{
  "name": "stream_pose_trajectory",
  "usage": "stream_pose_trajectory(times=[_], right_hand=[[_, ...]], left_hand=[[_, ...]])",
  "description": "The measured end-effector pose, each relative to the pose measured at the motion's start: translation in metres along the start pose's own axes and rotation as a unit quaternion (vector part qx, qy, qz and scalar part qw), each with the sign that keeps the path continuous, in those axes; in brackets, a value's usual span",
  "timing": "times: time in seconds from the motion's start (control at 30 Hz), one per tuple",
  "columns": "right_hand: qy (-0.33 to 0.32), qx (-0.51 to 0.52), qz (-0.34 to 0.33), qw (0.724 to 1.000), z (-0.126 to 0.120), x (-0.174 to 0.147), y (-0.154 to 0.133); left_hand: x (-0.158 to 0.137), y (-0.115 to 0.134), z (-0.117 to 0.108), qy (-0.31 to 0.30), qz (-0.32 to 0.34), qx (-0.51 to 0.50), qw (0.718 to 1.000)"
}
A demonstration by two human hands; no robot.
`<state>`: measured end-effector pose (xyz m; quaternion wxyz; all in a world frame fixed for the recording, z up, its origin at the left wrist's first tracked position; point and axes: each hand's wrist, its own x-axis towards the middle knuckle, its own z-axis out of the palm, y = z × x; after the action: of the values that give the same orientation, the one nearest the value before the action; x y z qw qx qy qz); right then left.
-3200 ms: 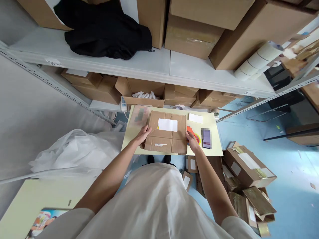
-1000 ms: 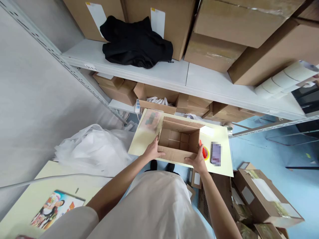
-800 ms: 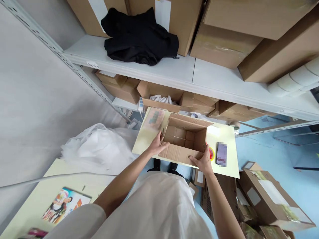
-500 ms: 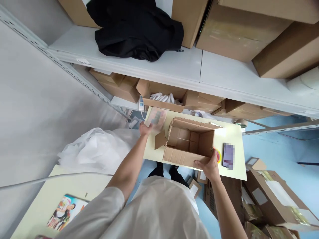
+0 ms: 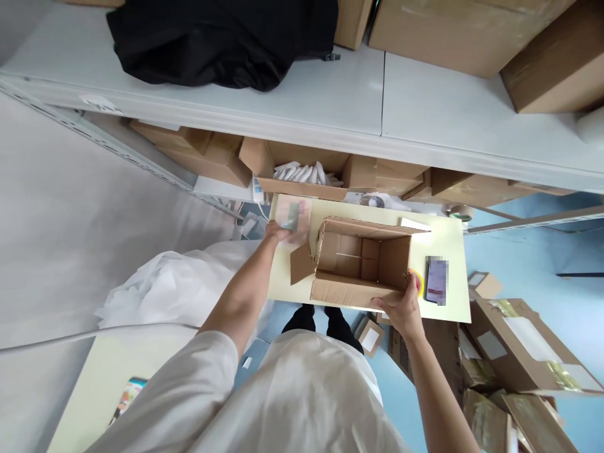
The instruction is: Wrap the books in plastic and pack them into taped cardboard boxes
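Note:
An open cardboard box [image 5: 361, 292] stands on the pale yellow table with its inside facing up and nothing in it that I can see. My right hand [image 5: 401, 308] grips its near right corner, thumb on the front wall. At the table's far left, my left hand [image 5: 277, 231] is closed on the near-left edge of a flat pale packet [image 5: 295, 217] with a dark greenish print; it is blurred and I cannot make out its kind. The box's left flap [image 5: 302, 264] sticks out towards the packet. A yellow-and-red ring-shaped roll [image 5: 419, 282] lies beside my right hand.
A phone [image 5: 436, 280] lies on the table's [image 5: 455, 251] right end. Behind, a shelf [image 5: 425, 138] carries cartons and black cloth [image 5: 221, 44]; an open carton [image 5: 302, 186] holds white packets. White plastic sheeting [image 5: 165, 283] bulges at left; cartons [image 5: 523, 346] are stacked at right.
My view has shifted, so the shelf looks closer. My left hand still has the pale packet at the table's left end, and my right hand keeps its grip on the box.

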<state>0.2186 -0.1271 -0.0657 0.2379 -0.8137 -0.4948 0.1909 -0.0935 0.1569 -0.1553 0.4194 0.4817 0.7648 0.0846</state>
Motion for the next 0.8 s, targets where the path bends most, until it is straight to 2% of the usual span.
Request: stream_pose_trajectory(times=[0.13,0.27,0.43,0.53,0.6,0.67,0.73,0.8], right_hand=[[0.004,0.016,-0.019,1.0,0.003,0.006,0.001],[0.005,0.034,-0.016,0.999,0.005,0.011,-0.005],[-0.001,0.059,0.016,0.998,0.008,0.016,-0.013],[-0.017,0.065,0.04,0.997,0.01,0.018,-0.015],[-0.029,0.059,0.045,0.997,0.009,0.02,-0.016],[-0.036,0.052,0.041,0.997,0.007,0.02,-0.018],[-0.041,0.046,0.038,0.997,0.005,0.02,-0.019],[-0.047,0.035,0.042,0.997,0.003,0.019,-0.021]], left_hand=[[-0.022,-0.005,-0.021,0.009,0.06,-0.017,0.998],[-0.059,-0.005,-0.059,0.076,0.131,-0.007,0.988],[-0.136,0.003,-0.12,0.164,0.246,0.011,0.955],[-0.186,0.026,-0.143,0.192,0.326,0.021,0.926],[-0.208,0.051,-0.146,0.165,0.375,0.027,0.912],[-0.215,0.079,-0.137,0.098,0.427,0.038,0.898],[-0.21,0.107,-0.118,0.008,0.465,0.052,0.883],[-0.197,0.131,-0.093,-0.068,0.466,0.081,0.878]])
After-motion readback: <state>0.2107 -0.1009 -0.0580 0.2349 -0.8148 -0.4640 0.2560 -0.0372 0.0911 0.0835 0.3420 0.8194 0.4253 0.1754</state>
